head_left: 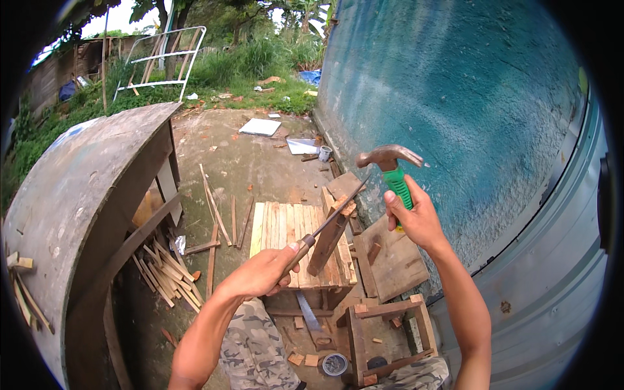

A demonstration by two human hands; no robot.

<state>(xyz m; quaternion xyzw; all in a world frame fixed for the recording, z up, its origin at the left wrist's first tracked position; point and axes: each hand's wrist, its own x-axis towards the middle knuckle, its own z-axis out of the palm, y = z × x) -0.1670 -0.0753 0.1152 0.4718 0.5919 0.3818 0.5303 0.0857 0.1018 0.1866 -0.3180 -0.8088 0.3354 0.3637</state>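
Note:
My left hand (263, 270) is wrapped round the wooden handle of a tool with a long, thin, dark metal shaft (338, 210); I cannot tell whether it is a chisel or a file. Its shaft slants up to the right, passing in front of a dark wooden post (327, 246) that leans on a low slatted wooden bench (278, 224). On the right, my right hand (419, 218) grips a claw hammer (398, 185) by its green handle. The hammer is raised, head up, apart from the tool and the wood.
A handsaw (307, 312) lies below the bench. Near my knees stand a small wooden frame (356, 341) and a round container (335, 364) of small dark pieces. Loose wood strips (170, 273) lie left, beside a large tilted panel (84, 169). A teal wall (448, 84) rises at right.

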